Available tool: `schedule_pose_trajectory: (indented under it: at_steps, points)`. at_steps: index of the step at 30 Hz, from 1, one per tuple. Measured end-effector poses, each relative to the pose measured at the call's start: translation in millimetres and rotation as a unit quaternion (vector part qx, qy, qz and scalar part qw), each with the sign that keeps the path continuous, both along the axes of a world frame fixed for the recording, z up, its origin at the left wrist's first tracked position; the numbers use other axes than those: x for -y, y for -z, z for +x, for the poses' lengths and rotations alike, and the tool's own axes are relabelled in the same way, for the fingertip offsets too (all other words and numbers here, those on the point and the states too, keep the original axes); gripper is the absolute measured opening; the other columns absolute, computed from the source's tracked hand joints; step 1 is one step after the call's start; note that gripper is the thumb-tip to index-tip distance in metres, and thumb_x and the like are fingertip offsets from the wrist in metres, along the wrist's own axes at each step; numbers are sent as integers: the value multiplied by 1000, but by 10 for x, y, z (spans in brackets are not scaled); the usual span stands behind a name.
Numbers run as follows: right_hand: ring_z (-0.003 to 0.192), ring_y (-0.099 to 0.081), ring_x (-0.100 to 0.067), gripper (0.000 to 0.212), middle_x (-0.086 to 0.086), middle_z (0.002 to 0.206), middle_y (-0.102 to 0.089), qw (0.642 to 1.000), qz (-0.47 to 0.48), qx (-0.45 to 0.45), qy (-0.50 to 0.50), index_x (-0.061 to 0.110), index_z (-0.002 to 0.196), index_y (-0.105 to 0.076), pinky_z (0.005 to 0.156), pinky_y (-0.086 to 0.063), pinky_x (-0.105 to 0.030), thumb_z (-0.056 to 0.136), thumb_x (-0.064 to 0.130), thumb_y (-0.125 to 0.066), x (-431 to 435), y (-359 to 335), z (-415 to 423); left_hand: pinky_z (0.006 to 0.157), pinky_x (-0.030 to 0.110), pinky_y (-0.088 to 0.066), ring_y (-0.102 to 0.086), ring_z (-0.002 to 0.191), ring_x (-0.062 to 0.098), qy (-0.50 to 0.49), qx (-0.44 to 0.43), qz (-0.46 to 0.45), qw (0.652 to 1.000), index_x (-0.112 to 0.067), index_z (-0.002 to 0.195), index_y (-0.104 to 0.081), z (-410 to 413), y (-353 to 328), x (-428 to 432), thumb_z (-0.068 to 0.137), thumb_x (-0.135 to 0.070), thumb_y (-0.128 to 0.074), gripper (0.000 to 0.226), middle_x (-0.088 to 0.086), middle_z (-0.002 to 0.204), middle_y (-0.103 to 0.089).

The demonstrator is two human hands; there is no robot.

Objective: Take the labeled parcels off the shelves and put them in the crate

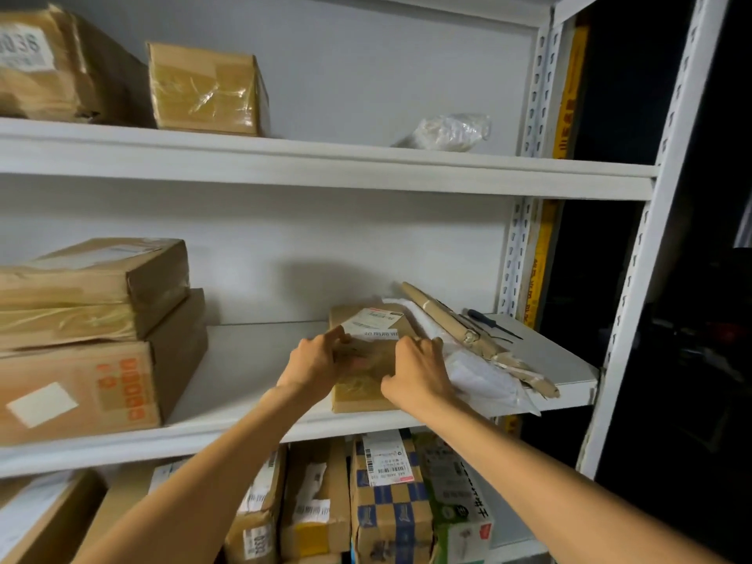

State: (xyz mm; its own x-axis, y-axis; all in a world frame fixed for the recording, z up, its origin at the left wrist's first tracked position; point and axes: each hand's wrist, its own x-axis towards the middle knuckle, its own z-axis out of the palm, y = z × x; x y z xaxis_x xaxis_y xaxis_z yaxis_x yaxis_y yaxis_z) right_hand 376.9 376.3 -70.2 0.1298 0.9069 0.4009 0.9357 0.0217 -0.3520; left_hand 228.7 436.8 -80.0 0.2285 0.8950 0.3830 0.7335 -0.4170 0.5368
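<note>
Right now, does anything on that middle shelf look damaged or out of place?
Yes: the long paper-wrapped roll right of the held parcel lies askew, its near end torn and overhanging the shelf edge.

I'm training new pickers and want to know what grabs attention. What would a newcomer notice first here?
The hands stand out first: the left hand and right hand grip a flat labeled parcel on the middle shelf. Left of them on that shelf sit two big stacked boxes. On the shelf below, a blue-checkered box catches the eye.
</note>
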Motion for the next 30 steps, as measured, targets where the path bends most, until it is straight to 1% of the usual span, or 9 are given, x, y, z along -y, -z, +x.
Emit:
schedule_pose_trajectory:
  at_steps: [2, 5, 8, 10, 15, 19, 23, 26, 30]
  points:
    - [120, -42, -28, 37, -13, 124, -51, 1000, 14, -12, -17, 6, 118, -53, 100, -43, -36, 84, 13, -64, 41, 77, -115, 83, 37, -54, -65, 96, 31, -17, -10, 16, 1000, -22, 125, -57, -163, 32, 47, 90, -37, -63, 38, 9, 115, -69]
    - [120, -41, -25, 36, -9, 126, -49, 996, 50, -39, -54, 7, 121, -57, 97, -45, -34, 88, 20, -63, 29, 167, -299, 76, 36, -51, -65, 91, 35, -43, -10, 32, 998, -24, 123, -58, -474, 54, 130, 92, -35, -61, 33, 12, 108, -70]
    - [105, -52, -19, 23, -3, 109, -57, 987, 87, -113, -73, 12, 99, -65, 87, -50, -31, 89, 33, -63, -63, 126, -432, 74, 34, -50, -65, 87, 32, -54, -11, 34, 998, -25, 122, -59, -724, 45, 192, 89, -39, -65, 36, 9, 105, -72]
    - [94, -58, -20, 28, -2, 96, -61, 977, 92, -184, -59, 12, 90, -62, 82, -52, -34, 87, 40, -65, -159, 71, -458, 77, 33, -52, -66, 90, 28, -44, -16, 22, 999, -26, 122, -58, -802, 22, 208, 88, -44, -65, 39, 6, 109, -70]
    - [121, -52, -28, 65, -12, 133, -52, 971, -29, -236, -10, 5, 134, -44, 95, -47, -35, 85, 40, -70, -380, -1, -407, 75, 35, -57, -68, 87, 24, -26, 51, 5, 998, -21, 105, -63, -771, -18, 267, 85, -65, -46, 51, 5, 109, -70]
    - [126, -49, -30, 67, -13, 141, -49, 938, -119, -327, -13, 5, 138, -40, 97, -45, -37, 85, 30, -72, -480, -67, -379, 67, 31, -56, -67, 79, 22, -82, 127, -47, 987, -23, 100, -60, -721, -89, 174, 91, -40, -61, 19, 12, 106, -70]
    - [106, -61, -29, 49, -14, 125, -61, 888, -195, -412, -60, 5, 128, -47, 87, -53, -47, 86, 14, -70, -523, -135, -353, 94, 39, -51, -62, 108, 30, -39, 347, -267, 898, -3, 140, -35, -814, -121, 113, 76, -22, -79, 80, 20, 126, -58]
    - [112, -58, -31, 62, -12, 125, -61, 871, -228, -427, -79, 9, 135, -43, 93, -50, -54, 81, 1, -71, -499, -150, -294, 106, 39, -44, -58, 116, 28, 28, 364, -338, 868, -2, 137, -45, -905, -104, 162, 76, -10, -76, 69, 16, 127, -60]
    - [126, -48, -29, 94, -10, 138, -53, 870, -217, -430, -102, 18, 150, -28, 104, -43, -49, 73, -13, -70, -402, -23, -226, 104, 39, -45, -57, 117, 29, 51, 390, -334, 857, -19, 143, -38, -939, -68, 268, 73, 9, -74, 84, 15, 126, -59]
